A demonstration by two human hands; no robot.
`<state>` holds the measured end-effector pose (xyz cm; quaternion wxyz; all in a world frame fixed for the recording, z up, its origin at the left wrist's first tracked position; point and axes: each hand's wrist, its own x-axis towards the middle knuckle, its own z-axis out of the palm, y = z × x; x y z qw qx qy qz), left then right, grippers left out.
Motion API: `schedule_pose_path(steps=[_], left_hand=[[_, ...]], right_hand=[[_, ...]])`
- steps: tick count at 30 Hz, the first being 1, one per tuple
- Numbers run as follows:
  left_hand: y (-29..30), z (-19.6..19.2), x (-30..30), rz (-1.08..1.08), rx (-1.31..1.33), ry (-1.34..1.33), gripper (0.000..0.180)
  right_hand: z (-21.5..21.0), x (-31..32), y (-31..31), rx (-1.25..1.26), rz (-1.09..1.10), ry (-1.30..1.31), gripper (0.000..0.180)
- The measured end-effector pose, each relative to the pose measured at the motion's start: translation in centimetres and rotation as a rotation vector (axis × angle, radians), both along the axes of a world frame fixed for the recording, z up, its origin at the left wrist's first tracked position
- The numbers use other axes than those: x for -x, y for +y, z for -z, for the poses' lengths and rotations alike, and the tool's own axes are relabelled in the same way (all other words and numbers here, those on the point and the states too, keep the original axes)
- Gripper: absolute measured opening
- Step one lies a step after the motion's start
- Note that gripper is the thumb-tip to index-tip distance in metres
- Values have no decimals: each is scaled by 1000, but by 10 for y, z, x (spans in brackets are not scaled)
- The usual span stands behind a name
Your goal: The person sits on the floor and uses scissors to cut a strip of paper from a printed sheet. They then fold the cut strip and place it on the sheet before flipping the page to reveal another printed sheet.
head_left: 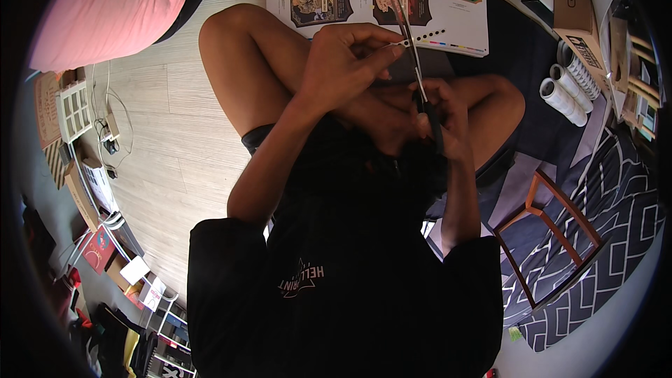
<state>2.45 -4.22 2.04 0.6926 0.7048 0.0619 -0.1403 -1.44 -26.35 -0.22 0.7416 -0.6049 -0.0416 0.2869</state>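
While left grip [341,63] pinches a dotted strip [425,36], right grip [452,117] holds scissors [419,78] across it

So my scissors [420,86] have silvery blades and black handles, and the strip [424,37] I'm holding has a row of black dots. The sheet [462,28] is white with ornate labels [321,0] in black, gold, red and dark green. My tee [378,294]'s black with a pale print, the floor [157,133]'s pale wood grain, and the bedding [623,238]'s dark with bold white geometric lines.
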Motion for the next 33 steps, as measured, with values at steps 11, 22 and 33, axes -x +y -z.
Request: schedule_pose_path(steps=[11,22,33], left_hand=[[2,-4,2,14,7,26,23],[0,-3,0,-2,-5,-3,19],[2,-1,-1,13,-55,-1,18]], right_hand=[[1,0,-2,-16,-7,-4,44],[3,2,-1,-25,-6,-2,46],[2,2,-1,10,-21,16,46]])
